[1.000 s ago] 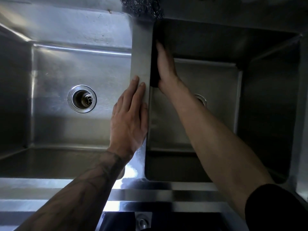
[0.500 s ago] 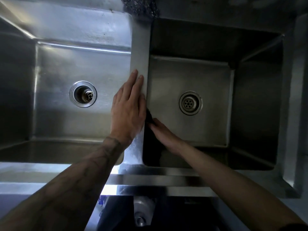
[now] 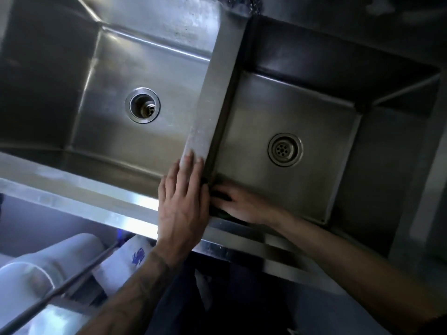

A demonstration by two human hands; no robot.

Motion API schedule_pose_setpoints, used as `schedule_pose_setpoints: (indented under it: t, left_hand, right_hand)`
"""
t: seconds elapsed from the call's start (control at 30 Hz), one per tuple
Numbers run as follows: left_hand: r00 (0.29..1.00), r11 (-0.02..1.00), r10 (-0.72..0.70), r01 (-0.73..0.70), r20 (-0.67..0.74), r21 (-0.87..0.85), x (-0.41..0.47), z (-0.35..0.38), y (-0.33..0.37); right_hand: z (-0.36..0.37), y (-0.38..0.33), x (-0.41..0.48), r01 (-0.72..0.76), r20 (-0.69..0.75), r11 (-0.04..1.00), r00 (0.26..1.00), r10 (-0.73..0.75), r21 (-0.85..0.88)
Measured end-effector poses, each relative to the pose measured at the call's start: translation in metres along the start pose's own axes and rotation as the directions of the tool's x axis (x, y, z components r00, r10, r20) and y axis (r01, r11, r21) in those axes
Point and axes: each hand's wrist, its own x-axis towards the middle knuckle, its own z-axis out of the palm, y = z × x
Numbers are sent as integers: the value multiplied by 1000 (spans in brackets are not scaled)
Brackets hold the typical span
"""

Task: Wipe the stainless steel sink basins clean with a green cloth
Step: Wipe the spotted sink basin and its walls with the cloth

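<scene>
Two stainless steel basins sit side by side. The left basin (image 3: 116,68) has an open drain (image 3: 142,105); the right basin (image 3: 338,131) has a strainer drain (image 3: 285,150). My left hand (image 3: 181,201) lies flat on the near end of the divider (image 3: 212,97) between them, fingers straight. My right hand (image 3: 238,204) is down in the right basin's near left corner, pressing a dark green cloth (image 3: 219,212) against the wall. Most of the cloth is hidden under that hand.
The sink's front rim (image 3: 96,197) runs across below the basins. Under it at lower left are white rounded containers (image 3: 36,274) and a white item with a blue logo (image 3: 125,264). A dark scouring pad (image 3: 242,6) sits at the divider's far end.
My right hand slid with the cloth along the right basin's left wall from the far end to the near corner. The view tilted and shifted; my left hand stayed on the divider.
</scene>
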Motion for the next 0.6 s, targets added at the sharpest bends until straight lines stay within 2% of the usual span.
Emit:
schedule_pose_setpoints:
  t: [0.07,0.13,0.17,0.27,0.33,0.37,0.53,0.6]
  left_hand:
    - [999,999,-40,40,6,22,-14,4,6]
    - [999,998,-45,45,7,45,-19,7,9]
    - [999,998,-45,45,2,54,-19,8,9]
    - [999,999,-46,46,-23,26,-19,9,8]
    - [998,999,-54,54,-37,4,-19,8,9]
    - [997,998,-61,61,-41,-2,-19,7,9]
    - [997,997,-79,79,-16,-3,-21,6,11]
    - [996,997,-83,83,-13,-2,-21,7,11]
  right_hand:
    - [-2,19,6,19,26,1000,999,-19,-6]
    - [8,71,17,-38,95,999,995,39,-14]
    - [9,76,14,-56,86,998,995,57,-16]
    - [-3,23,-16,-83,-10,996,997,83,-29]
    - [-8,19,-27,-74,-64,997,995,72,-34]
    - [-7,25,-28,-50,-70,998,996,48,-32]
    - [-7,62,-14,-149,8,979,988,152,-141]
    - [-10,57,-21,-140,-6,979,990,141,-150]
